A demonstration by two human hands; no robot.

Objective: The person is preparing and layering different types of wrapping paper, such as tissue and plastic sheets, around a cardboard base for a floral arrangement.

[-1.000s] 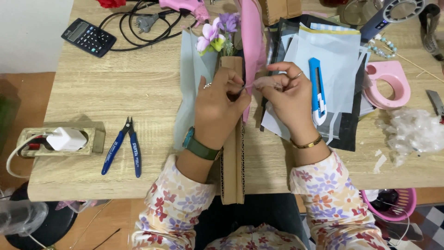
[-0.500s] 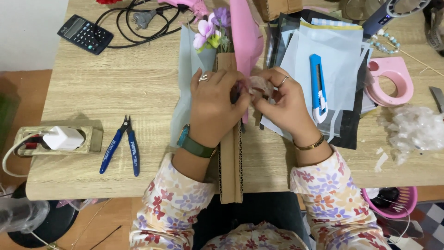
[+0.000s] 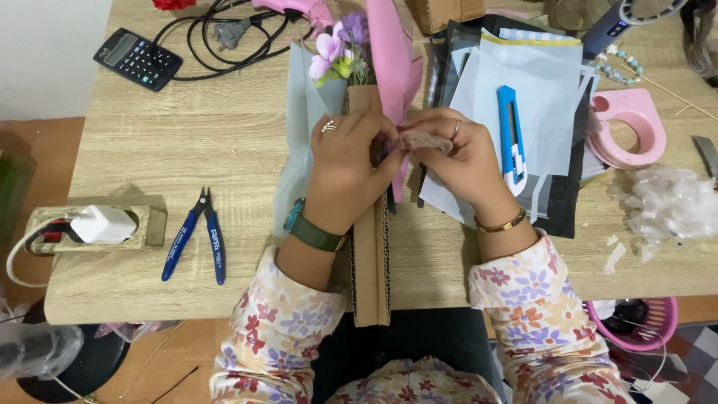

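A: What differs from 1 second back?

B: Little. Both hands stay closed together over the long corrugated cardboard strip [image 3: 372,254]; the left hand [image 3: 348,161] now covers its upper end more.

A: And the grip?

B: The right hand [image 3: 464,161] pinches a crinkly clear film scrap [image 3: 425,140] between thumb and fingers, the left hand's fingertips touching it.

A: Beyond?

B: Soft purple flowers [image 3: 340,45], smooth pink paper [image 3: 389,60]; right, a blue utility knife [image 3: 510,138] on pale sheets [image 3: 542,90].

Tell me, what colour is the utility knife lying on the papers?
Blue, with a white end; the utility knife shows in the head view.
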